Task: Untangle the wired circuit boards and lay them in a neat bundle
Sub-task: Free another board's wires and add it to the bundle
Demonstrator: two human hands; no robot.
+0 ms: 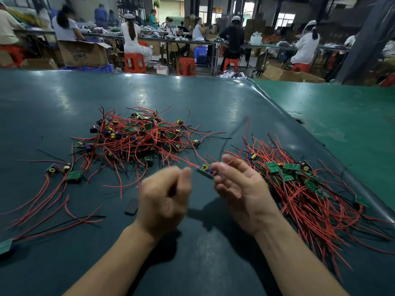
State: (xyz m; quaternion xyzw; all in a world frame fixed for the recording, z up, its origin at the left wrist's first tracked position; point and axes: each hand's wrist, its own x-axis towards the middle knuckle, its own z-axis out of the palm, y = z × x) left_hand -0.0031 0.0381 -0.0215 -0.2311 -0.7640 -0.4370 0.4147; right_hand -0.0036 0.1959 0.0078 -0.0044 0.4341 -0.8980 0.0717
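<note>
Though motion-blurred, left hand (165, 196) curled, seemingly empty; right hand (236, 184) pinching board (205, 172).

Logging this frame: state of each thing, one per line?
Tangled pile: jumbled, unsorted.
Bundle: laid at right, wires roughly aligned.
Held board: off the mat, pinched by right hand.
Left hand: curled, blurred; grip unclear.
Loose boards: apart, left of pile.
</note>
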